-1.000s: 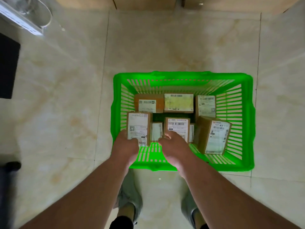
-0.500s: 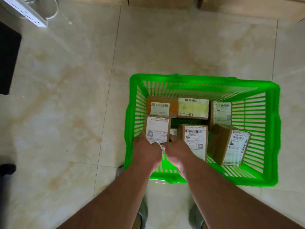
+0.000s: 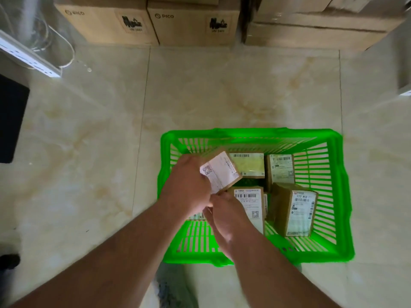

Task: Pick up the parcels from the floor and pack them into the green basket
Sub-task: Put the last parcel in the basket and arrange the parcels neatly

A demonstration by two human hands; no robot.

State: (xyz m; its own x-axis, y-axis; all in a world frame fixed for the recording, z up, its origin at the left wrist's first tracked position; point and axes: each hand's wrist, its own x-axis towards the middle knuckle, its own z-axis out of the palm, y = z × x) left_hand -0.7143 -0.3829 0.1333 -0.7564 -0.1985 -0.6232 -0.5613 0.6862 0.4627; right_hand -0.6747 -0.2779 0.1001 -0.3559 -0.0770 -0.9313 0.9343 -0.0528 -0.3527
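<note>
The green basket (image 3: 338,196) stands on the tiled floor at lower right, with several brown labelled parcels inside. My left hand (image 3: 189,185) grips a small parcel (image 3: 222,172), tilted and raised over the basket's left side. My right hand (image 3: 224,216) reaches in just below it, fingers curled against the edge of another parcel (image 3: 249,201) lying near the basket's middle; whether it grips that one is unclear. A taller parcel (image 3: 298,210) leans at the right. Two more parcels (image 3: 246,164) (image 3: 281,168) lie along the far wall.
Large cardboard cartons (image 3: 191,21) line the wall beyond the basket. A white power strip (image 3: 26,56) and a dark object (image 3: 11,118) sit at the left. My feet are just below the basket's near rim.
My left hand has lifted the left parcel off the basket floor and tilted it. The camera has tipped up, so the cartons at the wall came into view.
</note>
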